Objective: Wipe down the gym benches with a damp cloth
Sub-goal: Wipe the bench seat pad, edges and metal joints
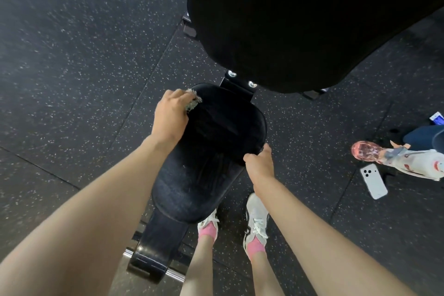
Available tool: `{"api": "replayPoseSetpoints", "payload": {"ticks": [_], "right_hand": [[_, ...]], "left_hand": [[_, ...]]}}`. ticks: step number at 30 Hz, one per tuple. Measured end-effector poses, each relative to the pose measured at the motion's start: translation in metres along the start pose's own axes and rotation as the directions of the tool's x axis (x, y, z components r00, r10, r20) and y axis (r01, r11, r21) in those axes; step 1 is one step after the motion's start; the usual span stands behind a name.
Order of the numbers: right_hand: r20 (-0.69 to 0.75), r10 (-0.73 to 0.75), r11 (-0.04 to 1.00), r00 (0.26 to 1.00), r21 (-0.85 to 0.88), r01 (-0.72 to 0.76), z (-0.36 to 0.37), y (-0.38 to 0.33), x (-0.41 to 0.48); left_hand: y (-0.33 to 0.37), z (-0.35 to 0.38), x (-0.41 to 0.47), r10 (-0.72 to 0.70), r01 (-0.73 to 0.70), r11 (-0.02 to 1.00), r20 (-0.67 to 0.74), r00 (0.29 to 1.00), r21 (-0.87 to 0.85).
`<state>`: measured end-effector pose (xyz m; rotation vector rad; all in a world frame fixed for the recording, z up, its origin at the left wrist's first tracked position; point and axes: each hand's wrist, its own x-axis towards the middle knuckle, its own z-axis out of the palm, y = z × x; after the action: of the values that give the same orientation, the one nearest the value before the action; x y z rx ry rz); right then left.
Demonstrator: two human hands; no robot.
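Note:
A black padded bench seat (211, 151) lies below me, narrowing toward my feet. Its large black backrest (288, 19) rises at the top of the view. My left hand (171, 116) presses a small grey cloth (192, 103) onto the seat's far left corner; most of the cloth is hidden under the fingers. My right hand (260, 163) grips the seat's right edge, fingers curled over the rim.
Dark speckled rubber floor (72, 55) surrounds the bench. A white phone (373, 181) lies on the floor at right, beside a pink bottle (365, 150) and a white bag (418, 163). My white shoes (255, 221) stand by the seat's near end.

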<state>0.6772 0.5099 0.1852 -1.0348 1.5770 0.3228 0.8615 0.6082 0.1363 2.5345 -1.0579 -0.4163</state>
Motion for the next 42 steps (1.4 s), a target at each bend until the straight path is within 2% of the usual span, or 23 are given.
{"api": "replayPoseSetpoints", "payload": {"ticks": [4,8,10,12,15,17,19,21,26,28,30,31,33,36,39,40,42], "right_hand": [[-0.028,-0.003,0.999,1.0,-0.035,0.003,0.005,0.0,-0.003],[-0.056,-0.025,0.998,0.998,-0.051,0.022,0.011,-0.002,-0.003],[-0.056,-0.03,0.999,0.998,-0.04,0.028,0.013,-0.003,-0.004],[-0.057,-0.042,0.999,0.998,-0.033,0.04,0.013,0.0,-0.004],[-0.049,-0.048,0.998,0.998,-0.04,0.046,0.01,0.005,-0.001],[-0.044,-0.042,0.999,0.998,-0.037,0.04,0.007,0.006,-0.001],[-0.051,-0.043,0.999,0.998,-0.034,0.041,0.003,0.008,-0.001],[-0.045,-0.053,0.998,0.998,-0.033,0.051,0.002,0.008,-0.001],[-0.015,-0.058,0.998,0.998,0.003,0.058,0.001,0.008,0.001],[-0.018,-0.05,0.998,0.999,0.024,0.05,0.001,0.009,0.003],[-0.015,-0.038,0.998,0.999,0.045,0.038,0.0,0.013,0.006],[-0.009,-0.035,0.998,0.999,0.05,0.035,0.0,0.015,0.008],[-0.008,-0.034,0.997,0.999,0.063,0.035,-0.002,0.018,0.011],[-0.015,-0.002,0.993,1.0,0.117,0.004,-0.004,0.023,0.016],[0.013,0.072,0.956,0.997,0.284,-0.073,-0.004,0.027,0.021],[0.027,0.081,0.941,0.996,0.327,-0.085,-0.005,0.029,0.023],[0.05,0.087,0.925,0.995,0.366,-0.099,-0.006,0.033,0.026]], "left_hand": [[0.0,0.003,-0.03,0.065,-0.065,0.998,0.028,0.997,-0.007],[-0.005,-0.006,-0.045,0.162,-0.156,0.987,0.178,0.97,-0.05],[-0.01,-0.019,-0.039,0.17,-0.147,0.982,0.207,0.964,-0.12],[-0.011,-0.03,-0.022,0.105,-0.088,0.985,0.105,0.989,-0.149],[-0.003,-0.032,0.014,-0.126,0.114,0.982,-0.074,0.989,-0.148],[0.01,-0.022,0.024,-0.22,0.214,0.971,-0.051,0.974,-0.105],[0.027,-0.006,0.014,-0.242,0.241,0.97,-0.017,0.97,-0.019],[0.045,0.008,-0.008,-0.219,0.219,0.976,-0.007,0.976,0.019],[0.06,0.023,-0.049,-0.06,0.051,0.995,0.098,0.993,0.087],[0.059,0.023,-0.057,0.019,-0.024,0.999,0.201,0.979,0.024],[0.055,0.015,-0.058,0.044,-0.01,0.991,0.245,0.969,-0.136],[0.051,0.01,-0.056,-0.004,0.043,0.981,0.202,0.979,-0.19],[0.037,0.0,-0.044,-0.195,0.202,0.957,0.054,0.979,-0.207],[0.022,-0.004,-0.022,-0.418,0.409,0.898,-0.028,0.908,-0.161],[0.047,0.013,-0.02,-0.501,0.488,0.862,-0.088,0.861,-0.134],[0.063,0.023,-0.026,-0.497,0.481,0.864,-0.097,0.862,-0.151],[0.093,0.041,-0.044,-0.414,0.398,0.9,-0.064,0.908,-0.178]]}}
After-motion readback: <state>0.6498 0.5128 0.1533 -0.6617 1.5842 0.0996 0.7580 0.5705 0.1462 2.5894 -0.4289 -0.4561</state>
